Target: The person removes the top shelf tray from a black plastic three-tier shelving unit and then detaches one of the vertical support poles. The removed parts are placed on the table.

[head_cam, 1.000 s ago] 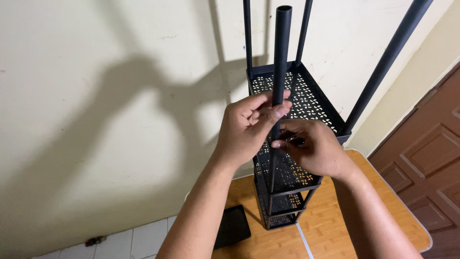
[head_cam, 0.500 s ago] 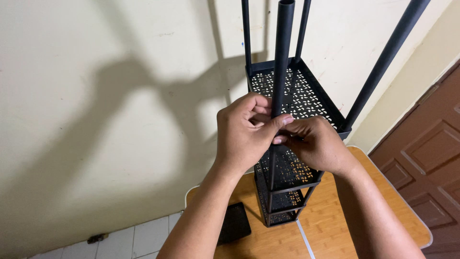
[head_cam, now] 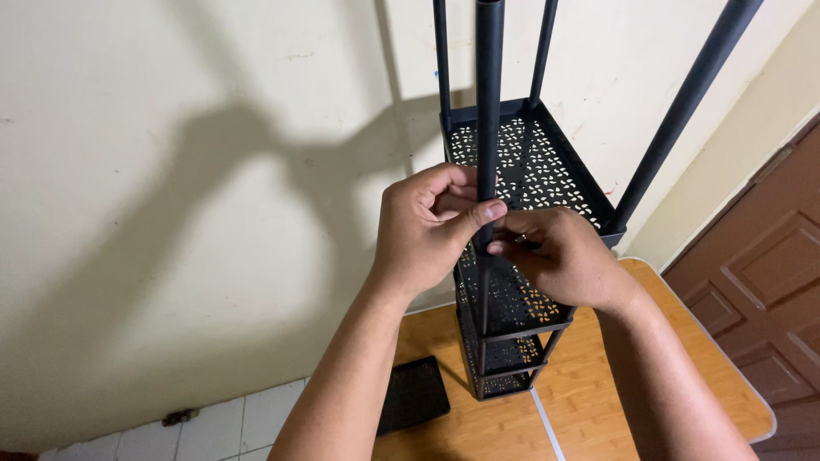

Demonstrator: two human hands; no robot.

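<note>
Head view looks down a tall black rack point(head_cam: 512, 307) that stands on a wooden bench point(head_cam: 598, 393) pushed up to a cream wall point(head_cam: 171, 171); a brown panelled door point(head_cam: 760, 282) fills the right edge, and pale floor tiles point(head_cam: 256, 418) show below the wall. A small black tray point(head_cam: 414, 394) lies flat on the bench just left of the rack's foot. The rack's top shelf point(head_cam: 547, 162) is a perforated black tray with a raised rim, and three thin black posts rise from its corners out of the top of the picture, the right post point(head_cam: 683, 102) slanting across the wall. Both hands and forearms cover the near corner of that shelf, so where the pole meets it cannot be seen. The left hand point(head_cam: 423, 230) is wrapped round a black pole point(head_cam: 489, 94), thumb pressed across its front, so its grip is closed on the pole. The right hand point(head_cam: 559, 256) sits just beside and below it, fingertips pinched together at the pole's base on something too small to make out. Against half a second ago, the pole now stands nearly straight and its open top end has left the picture. The pole is a smooth matt tube, thicker than the posts behind it.
</note>
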